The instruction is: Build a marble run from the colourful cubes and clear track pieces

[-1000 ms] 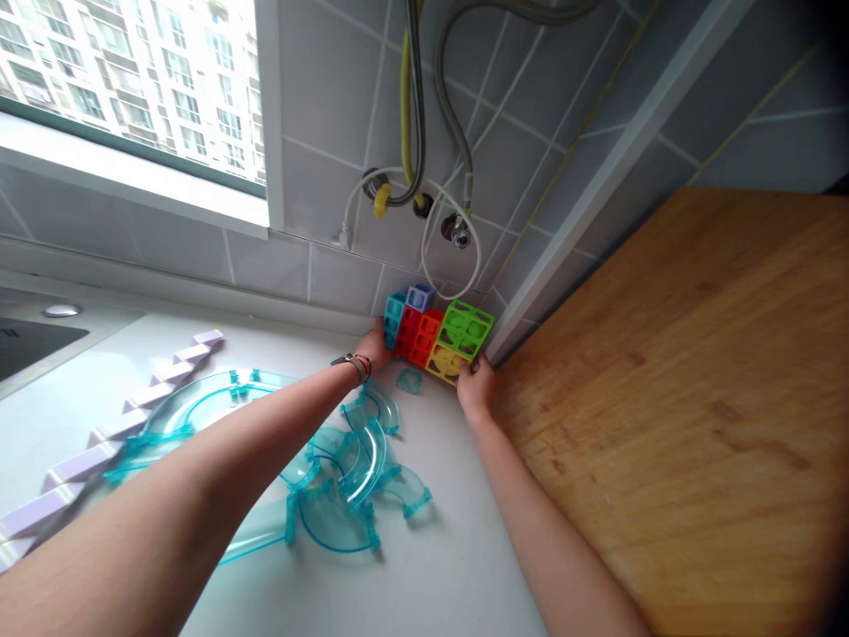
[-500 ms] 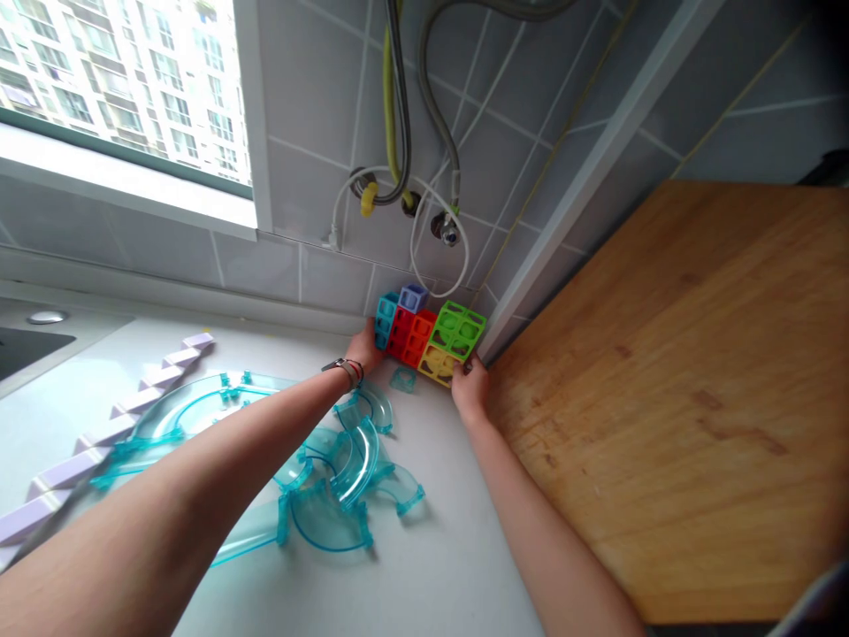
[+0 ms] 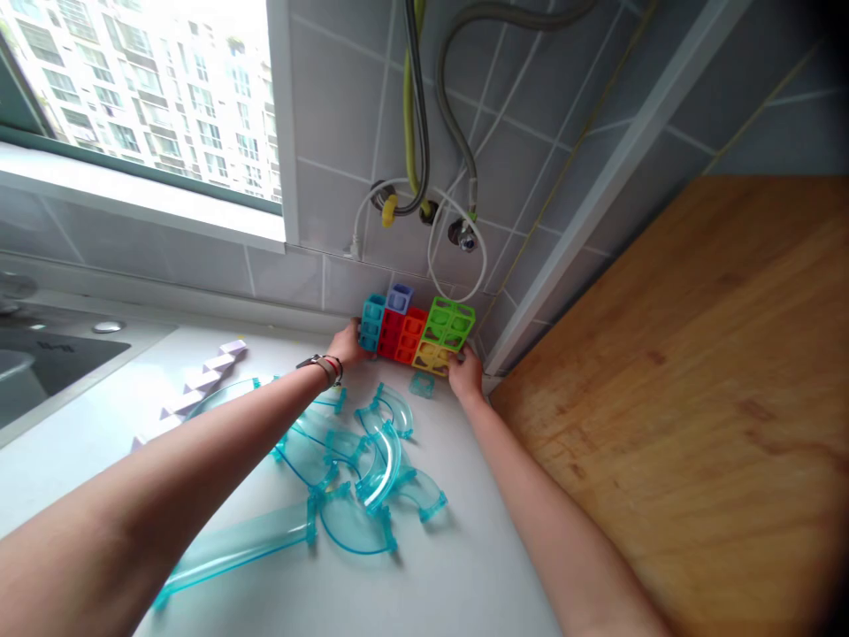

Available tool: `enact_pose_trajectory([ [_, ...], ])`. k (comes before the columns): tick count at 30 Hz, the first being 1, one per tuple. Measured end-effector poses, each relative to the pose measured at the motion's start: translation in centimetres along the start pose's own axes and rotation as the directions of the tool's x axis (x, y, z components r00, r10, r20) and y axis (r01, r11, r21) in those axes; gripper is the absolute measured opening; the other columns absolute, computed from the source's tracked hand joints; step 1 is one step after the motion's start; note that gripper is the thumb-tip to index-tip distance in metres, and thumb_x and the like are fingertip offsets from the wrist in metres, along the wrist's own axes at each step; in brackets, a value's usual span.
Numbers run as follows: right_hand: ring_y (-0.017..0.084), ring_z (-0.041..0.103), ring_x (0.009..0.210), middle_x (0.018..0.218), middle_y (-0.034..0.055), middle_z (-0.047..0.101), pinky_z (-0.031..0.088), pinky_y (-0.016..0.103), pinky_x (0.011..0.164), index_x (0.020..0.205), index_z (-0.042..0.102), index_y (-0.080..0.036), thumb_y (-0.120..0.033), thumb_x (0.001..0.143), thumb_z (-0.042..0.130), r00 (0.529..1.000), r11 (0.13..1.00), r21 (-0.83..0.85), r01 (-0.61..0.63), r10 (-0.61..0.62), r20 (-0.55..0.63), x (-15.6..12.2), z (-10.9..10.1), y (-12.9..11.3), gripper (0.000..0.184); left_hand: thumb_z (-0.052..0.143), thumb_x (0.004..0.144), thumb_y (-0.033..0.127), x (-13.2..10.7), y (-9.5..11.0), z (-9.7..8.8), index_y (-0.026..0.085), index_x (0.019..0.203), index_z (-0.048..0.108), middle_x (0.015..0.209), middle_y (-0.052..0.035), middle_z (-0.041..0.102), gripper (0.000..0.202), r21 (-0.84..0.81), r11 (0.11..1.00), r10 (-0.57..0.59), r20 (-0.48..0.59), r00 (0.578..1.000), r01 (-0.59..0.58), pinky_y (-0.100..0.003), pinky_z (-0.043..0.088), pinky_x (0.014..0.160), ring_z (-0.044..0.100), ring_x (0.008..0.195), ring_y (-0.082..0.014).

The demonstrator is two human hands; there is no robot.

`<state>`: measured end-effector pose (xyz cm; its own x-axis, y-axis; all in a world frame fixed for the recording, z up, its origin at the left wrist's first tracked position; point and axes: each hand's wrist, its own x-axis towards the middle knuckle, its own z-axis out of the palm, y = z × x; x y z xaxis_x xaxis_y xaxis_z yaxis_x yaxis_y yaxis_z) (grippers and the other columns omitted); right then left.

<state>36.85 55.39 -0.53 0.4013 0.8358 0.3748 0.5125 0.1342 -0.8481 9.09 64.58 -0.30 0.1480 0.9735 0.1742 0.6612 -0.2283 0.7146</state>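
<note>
Colourful hollow toy blocks stand joined in a row at the back corner of the white counter. From left to right they are a blue block [image 3: 372, 322], a purple block [image 3: 399, 298] on top, red blocks [image 3: 402, 334], and a green block [image 3: 449, 324] above a yellow block [image 3: 432, 356]. My left hand [image 3: 348, 341] grips the blue end, its fingertips partly hidden behind it. At the other end my right hand [image 3: 466, 372] has its fingers round the yellow block. A small teal piece [image 3: 422, 384] lies in front of the row.
Clear teal track pieces [image 3: 355, 522] are scattered over the counter [image 3: 457, 548]. A white zigzag strip [image 3: 205, 376] lies at left, near the sink [image 3: 59, 372]. A wooden board [image 3: 663, 398] borders the right side. Hoses [image 3: 417, 133] and a valve [image 3: 466, 237] are on the tiled wall.
The view has shifted left, showing more of the sink. The block row has turned slightly and sits more level, with both hands still on its ends.
</note>
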Motion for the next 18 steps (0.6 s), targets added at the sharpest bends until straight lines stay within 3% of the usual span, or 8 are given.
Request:
enact_pose_trajectory([
  [4, 0.024, 0.077, 0.083, 0.106, 0.0097, 0.077, 0.064, 0.034, 0.071, 0.127, 0.068, -0.019, -0.03, 0.087, 0.061, 1.0, 1.0, 0.004, -0.016, 0.016, 0.026, 0.8, 0.1, 0.4, 0.041, 0.093, 0.05, 0.039, 1.3, -0.9, -1.0, 0.018, 0.132, 0.057, 0.123, -0.0165, 0.075, 0.092, -0.103, 0.993, 0.075, 0.112, 0.991, -0.064, -0.037, 0.062, 0.084, 0.076, 0.103, -0.034],
  [10, 0.023, 0.077, 0.079, 0.102, 0.01, 0.077, 0.063, 0.032, 0.068, 0.122, 0.07, -0.016, -0.032, 0.088, 0.059, 0.999, 1.0, -0.012, -0.015, 0.016, 0.048, 0.8, -0.2, 1.5, 0.039, 0.089, 0.048, 0.053, 2.5, -1.1, -2.4, 0.017, 0.113, 0.073, 0.106, -0.0116, 0.081, 0.076, -0.123, 0.987, 0.131, 0.208, 0.969, -0.107, -0.039, 0.062, 0.085, 0.075, 0.102, -0.0346],
  [15, 0.02, 0.076, 0.077, 0.104, 0.0081, 0.078, 0.063, 0.031, 0.069, 0.124, 0.07, -0.018, -0.031, 0.088, 0.056, 0.998, 0.999, -0.028, 0.022, -0.02, 0.055, 1.5, -0.1, 1.6, 0.04, 0.089, 0.051, 0.053, 2.1, -0.2, -3.3, 0.021, 0.102, 0.077, 0.1, -0.0096, 0.082, 0.062, 0.059, 0.994, 0.076, 0.211, 0.974, -0.091, -0.038, 0.059, 0.089, 0.075, 0.103, -0.0344],
  [18, 0.02, 0.076, 0.075, 0.109, 0.0089, 0.077, 0.063, 0.033, 0.071, 0.124, 0.07, -0.018, -0.03, 0.089, 0.055, 0.997, 0.998, -0.047, 0.052, -0.05, 0.051, 1.9, 0.0, 1.5, 0.04, 0.091, 0.052, 0.049, 1.4, 1.4, -4.0, 0.022, 0.086, 0.078, 0.091, -0.0124, 0.08, 0.046, 0.241, 0.969, 0.009, 0.2, 0.98, -0.058, -0.041, 0.058, 0.088, 0.074, 0.102, -0.0378],
])
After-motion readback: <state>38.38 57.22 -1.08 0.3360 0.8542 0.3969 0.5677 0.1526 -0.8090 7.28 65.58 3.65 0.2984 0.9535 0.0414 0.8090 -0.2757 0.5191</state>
